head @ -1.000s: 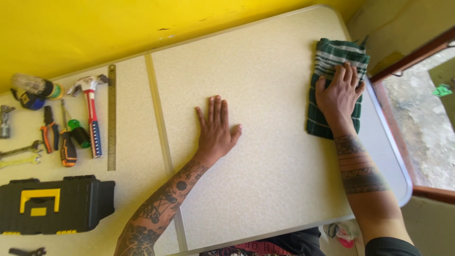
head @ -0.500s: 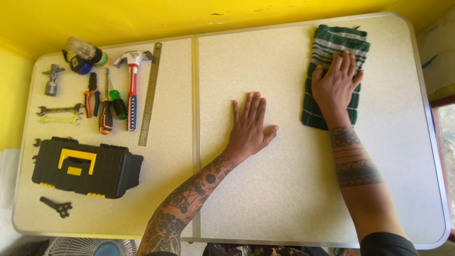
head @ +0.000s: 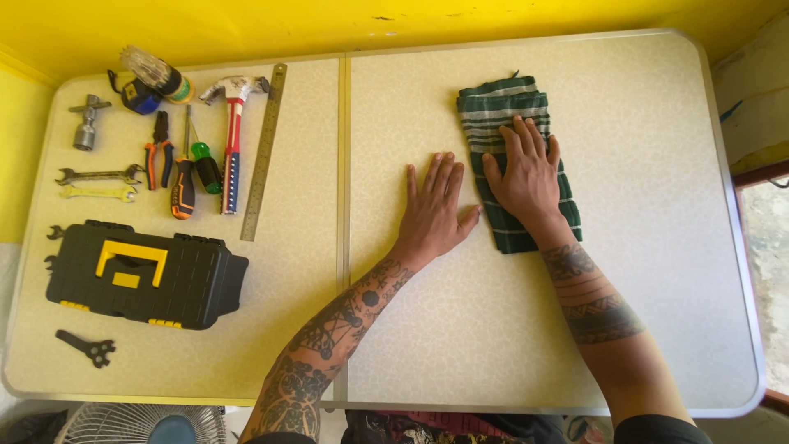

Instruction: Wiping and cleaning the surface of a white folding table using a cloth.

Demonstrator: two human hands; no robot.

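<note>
Wiping in hand: right hand (head: 526, 177) flat, fingers spread, pressing green striped cloth (head: 516, 164) mid-tabletop (head: 657, 271); left hand (head: 433, 210) flat beside, holding nothing. Next probably sliding, pressure kept even.

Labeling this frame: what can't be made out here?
Head view only:
- Green striped cloth: middle hidden under the right hand.
- Table under the left hand: covered by the palm.
- Fan: cut off by the bottom edge.
- Black toolbox: shut, contents hidden.

Pale speckled folding table (head: 493, 329) against a bright yellow wall (head: 329, 25), daylight at right.
</note>
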